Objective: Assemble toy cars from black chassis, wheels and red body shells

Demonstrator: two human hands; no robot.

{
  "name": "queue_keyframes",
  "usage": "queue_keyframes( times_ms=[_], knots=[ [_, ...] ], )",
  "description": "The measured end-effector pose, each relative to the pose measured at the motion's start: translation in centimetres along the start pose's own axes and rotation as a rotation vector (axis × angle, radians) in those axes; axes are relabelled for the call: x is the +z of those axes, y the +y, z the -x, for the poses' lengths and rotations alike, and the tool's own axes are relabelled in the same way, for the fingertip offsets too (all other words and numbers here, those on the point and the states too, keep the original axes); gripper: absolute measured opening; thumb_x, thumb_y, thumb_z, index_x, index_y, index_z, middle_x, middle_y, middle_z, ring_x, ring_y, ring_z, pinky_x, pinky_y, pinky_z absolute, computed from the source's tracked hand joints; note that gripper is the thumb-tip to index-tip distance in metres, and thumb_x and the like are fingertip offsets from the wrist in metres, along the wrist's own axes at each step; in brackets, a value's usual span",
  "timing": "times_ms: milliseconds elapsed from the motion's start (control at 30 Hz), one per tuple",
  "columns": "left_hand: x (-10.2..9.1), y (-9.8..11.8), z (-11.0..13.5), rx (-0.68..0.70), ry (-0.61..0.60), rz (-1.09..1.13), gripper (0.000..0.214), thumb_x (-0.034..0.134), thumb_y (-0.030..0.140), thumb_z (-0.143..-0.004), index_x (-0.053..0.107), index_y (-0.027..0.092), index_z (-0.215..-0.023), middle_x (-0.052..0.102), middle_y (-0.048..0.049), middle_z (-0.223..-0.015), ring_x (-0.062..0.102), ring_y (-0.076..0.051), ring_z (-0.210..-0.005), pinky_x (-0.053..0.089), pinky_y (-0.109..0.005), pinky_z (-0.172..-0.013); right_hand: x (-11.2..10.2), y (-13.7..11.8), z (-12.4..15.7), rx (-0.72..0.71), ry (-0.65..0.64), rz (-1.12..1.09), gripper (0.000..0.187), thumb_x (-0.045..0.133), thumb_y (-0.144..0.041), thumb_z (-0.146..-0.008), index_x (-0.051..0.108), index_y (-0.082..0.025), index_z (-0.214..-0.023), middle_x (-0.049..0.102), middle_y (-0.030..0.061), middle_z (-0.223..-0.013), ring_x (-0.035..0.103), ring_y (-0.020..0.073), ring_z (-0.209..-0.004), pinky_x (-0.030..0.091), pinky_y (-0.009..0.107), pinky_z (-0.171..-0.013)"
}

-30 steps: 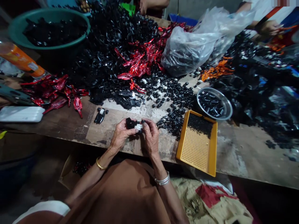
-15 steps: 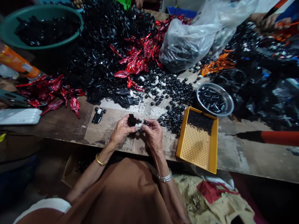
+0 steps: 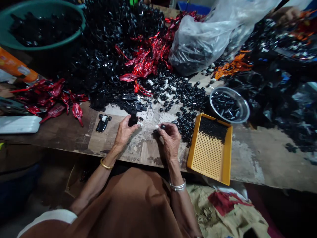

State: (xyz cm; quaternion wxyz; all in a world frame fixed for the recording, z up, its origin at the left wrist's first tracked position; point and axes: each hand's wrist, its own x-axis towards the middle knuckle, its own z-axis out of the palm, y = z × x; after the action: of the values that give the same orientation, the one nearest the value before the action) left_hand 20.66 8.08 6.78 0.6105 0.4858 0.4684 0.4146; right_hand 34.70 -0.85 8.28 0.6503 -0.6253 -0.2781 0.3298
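From my remote feed on the head camera, a long scuffed wooden desk [image 3: 277, 162] spreads across the frame, crowded toward its far edge with a vast heap of glossy black plastic parts [image 3: 104, 59], a drift of shiny red plastic parts [image 3: 146, 61] and a tied-off clear plastic bag of black pieces [image 3: 198, 43]. A co-worker's hand [image 3: 287, 15] shows at the far right corner, apart from the work in front of me. A round green plastic basin of black parts [image 3: 47, 46] sits off the far left corner, while a yellow perforated plastic tray [image 3: 229, 150], partly covered in small black pieces, rests by the near edge, right of centre. Beyond it, a round steel bowl [image 3: 247, 109] holds black pieces. Loose black wheels on short axles [image 3: 184, 96] are scattered toward the middle of the desk. Much looks left to do: only one small black toy car [image 3: 102, 125], seemingly complete with wheels, stands out near the near edge. Just right of it, my left hand [image 3: 124, 133] pinches a small black plastic piece [image 3: 133, 120] between thumb and fingers, narrowly closed. My right hand [image 3: 170, 140], well apart, holds a small black wheel [image 3: 162, 126] in a tight fingertip pinch above the desk.
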Motion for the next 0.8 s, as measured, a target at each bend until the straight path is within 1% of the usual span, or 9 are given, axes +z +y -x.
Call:
queue_keyframes(
  times_ms=[67, 100, 167, 267, 367, 433, 500, 667, 800],
  knots=[
    [0.3, -0.4, -0.3, -0.013, -0.024, -0.029, 0.023, 0.071, 0.029, -0.066, 0.064, 0.017, -0.085, 0.068, -0.0003, -0.08, 0.06, -0.014, -0.073, 0.047, -0.024, -0.068, -0.2, 0.2, 0.1, -0.108, -0.015, 0.089, 0.013, 0.065, -0.025, -0.077, 0.059, -0.025, -0.088, 0.064, -0.0015, -0.085, 0.06, 0.0122, -0.074, 0.051, 0.026, -0.068],
    [0.4, -0.6, -0.4, -0.009, -0.02, -0.036, 0.022, 0.068, 0.03, -0.069, 0.064, 0.017, -0.085, 0.068, -0.0009, -0.081, 0.06, -0.015, -0.073, 0.047, -0.024, -0.068, -0.4, 0.4, 0.1, -0.167, -0.064, 0.163, 0.01, 0.062, -0.023, -0.079, 0.059, -0.024, -0.089, 0.065, -0.0003, -0.087, 0.062, 0.0134, -0.078, 0.052, 0.028, -0.072],
    [0.4, -0.9, -0.5, 0.007, 0.004, -0.055, 0.021, 0.066, 0.03, -0.07, 0.064, 0.017, -0.086, 0.069, -0.0018, -0.082, 0.061, -0.016, -0.075, 0.047, -0.025, -0.069, -1.1, 0.9, 0.4, -0.284, -0.224, 0.349, 0.008, 0.055, -0.018, -0.082, 0.06, -0.022, -0.086, 0.067, 0.0029, -0.092, 0.063, 0.016, -0.086, 0.051, 0.032, -0.08],
    [0.0, -1.3, -0.5, 0.026, 0.026, -0.095, 0.021, 0.067, 0.026, -0.067, 0.064, 0.016, -0.086, 0.068, -0.0025, -0.083, 0.06, -0.017, -0.079, 0.047, -0.025, -0.072, -2.8, 1.5, 0.9, -0.42, -0.398, 0.614, 0.018, 0.046, -0.013, -0.086, 0.061, -0.021, -0.08, 0.065, 0.0085, -0.106, 0.06, 0.0197, -0.1, 0.049, 0.037, -0.086],
    [-0.5, -1.4, -0.2, 0.021, 0.024, -0.107, 0.019, 0.066, 0.028, -0.068, 0.065, 0.017, -0.084, 0.067, -0.0016, -0.079, 0.057, -0.014, -0.066, 0.045, -0.022, -0.061, -4.3, 1.5, 1.6, -0.497, -0.366, 0.783, 0.024, 0.041, -0.011, -0.088, 0.063, -0.021, -0.085, 0.06, 0.0107, -0.114, 0.055, 0.0218, -0.109, 0.047, 0.04, -0.089],
    [-0.6, -1.3, -0.1, 0.009, 0.021, -0.081, 0.018, 0.065, 0.03, -0.07, 0.064, 0.017, -0.082, 0.065, -0.0007, -0.076, 0.052, -0.011, -0.056, 0.042, -0.021, -0.052, -4.7, 1.1, 2.1, -0.517, -0.285, 0.823, 0.025, 0.041, -0.01, -0.089, 0.063, -0.021, -0.092, 0.06, 0.0108, -0.111, 0.055, 0.0216, -0.106, 0.047, 0.04, -0.088],
    [-0.6, -1.2, 0.0, 0.024, 0.038, -0.044, 0.018, 0.065, 0.032, -0.071, 0.064, 0.018, -0.081, 0.065, -0.0008, -0.077, 0.051, -0.011, -0.055, 0.042, -0.021, -0.049, -4.5, 0.7, 2.8, -0.522, -0.223, 0.833, 0.022, 0.044, -0.012, -0.09, 0.061, -0.021, -0.099, 0.06, 0.0097, -0.103, 0.056, 0.0208, -0.099, 0.048, 0.038, -0.085],
    [-0.9, -0.5, 0.4, 0.098, 0.149, 0.005, 0.026, 0.067, 0.038, -0.073, 0.064, 0.018, -0.089, 0.068, -0.0039, -0.086, 0.057, -0.013, -0.063, 0.047, -0.022, -0.053, -2.3, 0.2, 4.4, -0.51, -0.268, 0.867, 0.016, 0.047, -0.02, -0.092, 0.06, -0.02, -0.102, 0.057, 0.0072, -0.09, 0.053, 0.0199, -0.085, 0.046, 0.033, -0.075],
    [-2.1, 0.4, 1.5, 0.124, 0.16, 0.014, 0.031, 0.068, 0.04, -0.073, 0.064, 0.017, -0.093, 0.069, -0.0066, -0.091, 0.064, -0.019, -0.08, 0.051, -0.024, -0.057, 0.1, 0.4, 4.3, -0.567, -0.332, 0.906, 0.021, 0.044, -0.021, -0.094, 0.06, -0.018, -0.106, 0.057, 0.0084, -0.089, 0.05, 0.0207, -0.084, 0.043, 0.032, -0.073]
  ],
)
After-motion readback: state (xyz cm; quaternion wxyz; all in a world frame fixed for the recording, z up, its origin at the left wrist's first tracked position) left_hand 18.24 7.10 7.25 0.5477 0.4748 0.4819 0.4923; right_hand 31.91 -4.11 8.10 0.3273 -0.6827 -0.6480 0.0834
